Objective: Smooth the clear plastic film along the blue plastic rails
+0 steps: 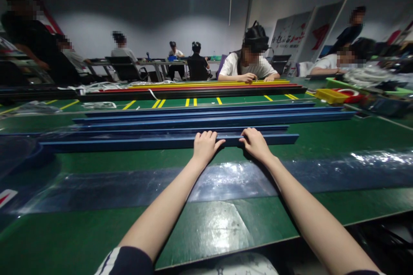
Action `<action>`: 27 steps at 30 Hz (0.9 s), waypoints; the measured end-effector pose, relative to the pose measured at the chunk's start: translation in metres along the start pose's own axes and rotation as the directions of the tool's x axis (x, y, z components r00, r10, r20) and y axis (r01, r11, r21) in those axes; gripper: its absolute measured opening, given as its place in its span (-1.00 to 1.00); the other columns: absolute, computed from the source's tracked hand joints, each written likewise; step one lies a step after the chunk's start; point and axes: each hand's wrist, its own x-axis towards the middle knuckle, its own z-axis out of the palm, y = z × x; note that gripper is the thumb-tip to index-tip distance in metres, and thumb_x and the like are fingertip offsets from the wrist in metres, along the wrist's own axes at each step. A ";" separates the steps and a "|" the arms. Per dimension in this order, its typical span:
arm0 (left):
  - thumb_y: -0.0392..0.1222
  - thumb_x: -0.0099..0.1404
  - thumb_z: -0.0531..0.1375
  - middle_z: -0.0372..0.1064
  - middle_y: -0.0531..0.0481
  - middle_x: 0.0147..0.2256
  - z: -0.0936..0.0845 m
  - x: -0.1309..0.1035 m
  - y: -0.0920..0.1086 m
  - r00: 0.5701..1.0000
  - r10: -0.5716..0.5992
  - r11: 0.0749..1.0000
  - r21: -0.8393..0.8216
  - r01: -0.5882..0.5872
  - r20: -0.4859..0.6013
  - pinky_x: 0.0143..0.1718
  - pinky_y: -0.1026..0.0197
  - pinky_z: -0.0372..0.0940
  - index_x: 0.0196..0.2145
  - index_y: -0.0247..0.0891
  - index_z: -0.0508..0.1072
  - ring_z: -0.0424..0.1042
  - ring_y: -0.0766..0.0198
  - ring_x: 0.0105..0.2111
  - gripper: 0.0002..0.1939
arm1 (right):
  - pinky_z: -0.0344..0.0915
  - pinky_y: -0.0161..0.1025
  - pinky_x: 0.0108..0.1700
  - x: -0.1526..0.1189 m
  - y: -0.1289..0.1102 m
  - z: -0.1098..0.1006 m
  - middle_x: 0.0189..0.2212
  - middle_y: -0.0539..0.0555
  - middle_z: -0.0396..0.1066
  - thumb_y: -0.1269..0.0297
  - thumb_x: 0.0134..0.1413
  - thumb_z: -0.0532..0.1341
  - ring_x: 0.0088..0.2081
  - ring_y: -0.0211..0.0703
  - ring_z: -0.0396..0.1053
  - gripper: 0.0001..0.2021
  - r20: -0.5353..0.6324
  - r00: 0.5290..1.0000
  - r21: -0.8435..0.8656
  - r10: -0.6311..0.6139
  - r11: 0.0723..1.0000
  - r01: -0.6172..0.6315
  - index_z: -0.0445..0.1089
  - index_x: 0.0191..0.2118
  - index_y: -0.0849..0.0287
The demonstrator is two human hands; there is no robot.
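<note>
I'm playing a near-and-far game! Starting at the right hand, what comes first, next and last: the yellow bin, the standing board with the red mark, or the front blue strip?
From the right hand:
1. Front blue strip: right at the fingers.
2. Yellow bin: farther across the table, to the right.
3. Standing board: way behind the table, also right.

Two hands of yours in view, left hand (pixel 205 148) and right hand (pixel 256 142). You've got at least two blue rails (pixel 155 142), though their overlapping edges blur the exact count. One clear strip (pixel 112 189) runs near you, and there's one yellow bin (pixel 331 96) off right. Around you, eight people (pixel 248 64): two standing, six seated!
</note>
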 end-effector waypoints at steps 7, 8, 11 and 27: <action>0.15 0.28 0.00 0.42 -0.10 -0.30 -0.001 0.000 -0.002 1.000 0.007 0.999 -0.048 -0.008 -0.031 -0.23 0.11 0.01 -0.27 -0.25 0.39 0.31 0.12 -0.25 -0.60 | 0.09 -0.25 -0.27 0.000 -0.003 -0.009 -0.36 0.10 0.36 0.38 0.05 0.11 -0.27 -0.11 0.24 -0.97 0.013 1.000 -0.103 -0.006 0.995 0.007 0.28 -0.37 0.14; 0.14 0.28 0.00 0.42 -0.10 -0.30 -0.001 0.000 -0.002 0.999 0.001 0.999 -0.054 -0.003 -0.034 -0.22 0.11 0.02 -0.26 -0.25 0.39 0.31 0.12 -0.25 -0.60 | 0.09 -0.25 -0.27 0.000 -0.001 -0.011 -0.37 0.10 0.36 0.38 0.04 0.11 -0.28 -0.12 0.25 -0.96 0.015 1.000 -0.108 0.002 0.994 0.000 0.28 -0.38 0.14; 0.14 0.27 0.02 0.43 -0.10 -0.29 0.000 0.000 -0.002 0.999 -0.016 0.998 -0.065 0.014 -0.037 -0.22 0.12 0.03 -0.22 -0.27 0.38 0.32 0.13 -0.25 -0.59 | 0.09 -0.26 -0.29 -0.003 0.011 -0.017 -0.38 0.08 0.35 0.38 0.04 0.10 -0.28 -0.12 0.25 -0.96 0.021 0.999 -0.121 0.042 0.992 -0.039 0.28 -0.39 0.14; 0.11 0.28 0.03 0.41 -0.07 -0.35 0.003 0.000 -0.004 1.000 0.006 1.000 -0.022 -0.006 -0.027 -0.26 0.13 0.02 -0.33 -0.27 0.40 0.33 0.15 -0.29 -0.62 | 0.13 -0.23 -0.25 -0.011 0.054 -0.025 -0.38 0.07 0.34 0.29 0.02 0.10 -0.25 -0.11 0.24 -0.93 0.051 0.988 -0.086 0.149 0.986 -0.144 0.29 -0.41 0.12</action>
